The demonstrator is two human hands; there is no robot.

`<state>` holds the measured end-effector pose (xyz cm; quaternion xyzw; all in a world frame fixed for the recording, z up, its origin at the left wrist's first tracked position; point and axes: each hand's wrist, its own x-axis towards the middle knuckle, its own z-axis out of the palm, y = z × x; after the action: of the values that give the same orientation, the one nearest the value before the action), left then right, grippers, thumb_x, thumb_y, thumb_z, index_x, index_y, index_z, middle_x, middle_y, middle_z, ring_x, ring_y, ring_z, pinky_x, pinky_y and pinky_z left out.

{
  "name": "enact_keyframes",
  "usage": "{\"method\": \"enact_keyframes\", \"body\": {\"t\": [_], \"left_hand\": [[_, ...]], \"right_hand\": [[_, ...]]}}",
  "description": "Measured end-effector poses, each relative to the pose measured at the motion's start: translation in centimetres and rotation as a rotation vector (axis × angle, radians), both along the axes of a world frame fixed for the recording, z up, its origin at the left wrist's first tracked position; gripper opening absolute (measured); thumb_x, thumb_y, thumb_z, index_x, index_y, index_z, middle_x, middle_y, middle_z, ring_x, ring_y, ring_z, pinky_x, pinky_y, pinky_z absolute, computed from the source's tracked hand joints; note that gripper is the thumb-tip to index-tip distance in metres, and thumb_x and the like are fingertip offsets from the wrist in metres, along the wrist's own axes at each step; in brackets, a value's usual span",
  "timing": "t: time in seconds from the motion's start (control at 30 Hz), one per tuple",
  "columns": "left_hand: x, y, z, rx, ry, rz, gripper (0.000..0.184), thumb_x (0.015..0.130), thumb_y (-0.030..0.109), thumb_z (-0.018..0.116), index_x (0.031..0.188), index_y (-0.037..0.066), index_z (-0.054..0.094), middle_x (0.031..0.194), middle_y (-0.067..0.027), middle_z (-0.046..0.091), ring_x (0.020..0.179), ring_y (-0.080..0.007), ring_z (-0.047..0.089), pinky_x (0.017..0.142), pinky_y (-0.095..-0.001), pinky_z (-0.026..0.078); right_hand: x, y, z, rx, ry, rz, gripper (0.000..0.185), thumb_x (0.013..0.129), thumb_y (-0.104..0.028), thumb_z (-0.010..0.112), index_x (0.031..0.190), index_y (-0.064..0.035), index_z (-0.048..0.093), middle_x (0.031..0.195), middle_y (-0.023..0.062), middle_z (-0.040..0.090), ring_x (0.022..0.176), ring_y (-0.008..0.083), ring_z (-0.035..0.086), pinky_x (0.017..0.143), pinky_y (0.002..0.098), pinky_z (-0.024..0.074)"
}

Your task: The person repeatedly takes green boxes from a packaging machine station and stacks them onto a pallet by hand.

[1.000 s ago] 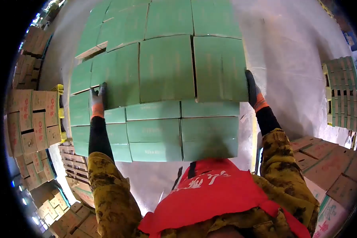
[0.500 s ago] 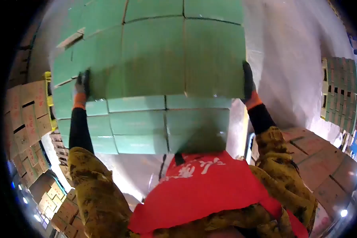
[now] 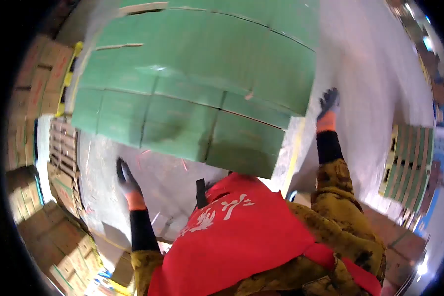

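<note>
A large stack of green cartons (image 3: 182, 118) fills the upper middle of the view, its top layer overhanging the lower ones slightly at the right. My left hand (image 3: 128, 181), in a grey glove with an orange cuff, is held over the floor just below the stack's lower left edge. Its fingers are stretched out and touch nothing. To the right of the stack, my right hand (image 3: 329, 107) wears a matching glove. Its fingers are partly spread, and a gap separates it from the nearest carton.
A red apron (image 3: 241, 237) covers my front. Brown cartons (image 3: 37, 93) are stacked at the left, near wooden pallets (image 3: 63, 143). Slatted green-and-brown stacks (image 3: 412, 165) stand at the right. Grey floor (image 3: 362, 93) shows beside the green stack, with a yellow line (image 3: 295, 153).
Both hands have come off the sides of the upper green cartons. My left hand has dropped down toward me; the right has moved outward. The view has turned, so the stack appears tilted.
</note>
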<state>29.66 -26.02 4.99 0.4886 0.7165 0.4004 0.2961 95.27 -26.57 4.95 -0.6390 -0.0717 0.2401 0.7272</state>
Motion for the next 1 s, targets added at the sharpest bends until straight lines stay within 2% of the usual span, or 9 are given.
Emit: {"method": "enact_keyframes", "body": {"t": [0.2,0.23,0.27,0.33,0.4,0.53,0.67,0.87,1.0], "left_hand": [[-11.4,-29.5,-3.2,-0.049,-0.44,0.86,0.044,0.096,0.016,0.051,0.134,-0.003,0.041,0.133,-0.0113,0.048,0.117,-0.0205,0.048,0.103,-0.0314,0.037],[-15.0,-38.3,-10.2,0.067,-0.198,0.769,0.044,0.096,0.016,0.051,0.134,-0.003,0.041,0.133,-0.0125,0.047,0.12,-0.0199,0.046,0.103,-0.0313,0.037],[-13.2,-41.9,-9.2,0.127,-0.346,0.961,0.049,0.095,0.021,0.053,0.134,-0.004,0.04,0.135,-0.0139,0.046,0.121,-0.0207,0.044,0.103,-0.0326,0.036],[-9.7,-46.4,-3.6,-0.263,0.198,1.277,0.051,0.092,0.023,0.056,0.135,-0.001,0.042,0.135,-0.0129,0.047,0.122,-0.023,0.046,0.103,-0.0323,0.035],[-8.1,-51.3,-3.8,0.013,0.269,1.631,0.051,0.092,0.024,0.056,0.133,-0.003,0.043,0.134,-0.015,0.048,0.125,-0.0238,0.043,0.104,-0.0322,0.032],[-5.4,-58.6,-9.8,-0.451,-0.024,2.099,0.077,0.088,0.046,0.057,0.135,-0.01,0.035,0.138,-0.0271,0.039,0.127,-0.0345,0.038,0.108,-0.0378,0.027],[-6.1,-57.9,-15.4,-0.103,-0.22,2.234,0.073,0.092,0.046,0.051,0.136,-0.009,0.034,0.14,-0.0238,0.037,0.129,-0.0326,0.035,0.107,-0.0367,0.028],[-14.5,-58.8,-13.2,0.1,-0.285,2.351,0.075,0.087,0.057,0.05,0.127,-0.007,0.046,0.125,-0.0266,0.05,0.113,-0.0387,0.049,0.096,-0.0429,0.038],[-19.3,-59.6,-17.8,0.229,-0.233,2.303,0.055,0.089,0.044,0.057,0.117,-0.003,0.054,0.107,-0.0151,0.058,0.094,-0.0243,0.054,0.083,-0.0369,0.043]], "right_hand": [[-22.3,2.8,5.4,0.267,-0.53,0.594,0.039,0.096,-0.018,0.047,0.132,-0.0031,0.046,0.131,0.008,0.05,0.12,0.0185,0.047,0.099,0.0334,0.0382],[-27.1,3.2,3.5,0.268,-0.326,0.803,0.039,0.096,-0.018,0.047,0.132,-0.0026,0.046,0.131,0.0082,0.05,0.119,0.0187,0.048,0.099,0.0335,0.0388],[-32.3,3.3,1.0,0.237,-0.12,1.022,0.039,0.096,-0.018,0.047,0.132,-0.0021,0.046,0.13,0.0084,0.051,0.118,0.019,0.049,0.099,0.0336,0.0393],[-45.3,0.9,-1.8,-0.003,0.266,1.533,0.041,0.094,-0.015,0.049,0.133,-0.0014,0.045,0.133,0.0087,0.048,0.118,0.021,0.05,0.102,0.0354,0.0395],[-56.6,-3.7,-8.1,-0.011,0.343,2.013,0.044,0.092,-0.011,0.052,0.134,-0.0007,0.043,0.135,0.0093,0.047,0.118,0.0217,0.051,0.102,0.0364,0.0397],[-75.8,-17.0,-6.9,0.042,0.251,2.56,0.047,0.087,-0.008,0.059,0.132,-0.0013,0.046,0.135,0.0125,0.048,0.124,0.0214,0.046,0.1,0.034,0.0423],[-90.5,-27.8,-5.6,0.288,-0.75,2.892,0.065,0.084,-0.043,0.062,0.132,-0.0019,0.046,0.132,0.0164,0.051,0.117,0.0274,0.053,0.097,0.0358,0.0415],[-101.3,-40.8,-8.2,0.517,-0.825,2.936,0.066,0.084,-0.041,0.064,0.134,-0.0028,0.044,0.127,0.019,0.054,0.115,0.0269,0.053,0.097,0.0356,0.0412],[-101.5,-41.9,-12.3,0.552,-0.697,3.304,0.071,0.082,-0.039,0.065,0.136,-0.0019,0.038,0.127,0.0228,0.051,0.116,0.0354,0.05,0.098,0.0392,0.0391]]}}
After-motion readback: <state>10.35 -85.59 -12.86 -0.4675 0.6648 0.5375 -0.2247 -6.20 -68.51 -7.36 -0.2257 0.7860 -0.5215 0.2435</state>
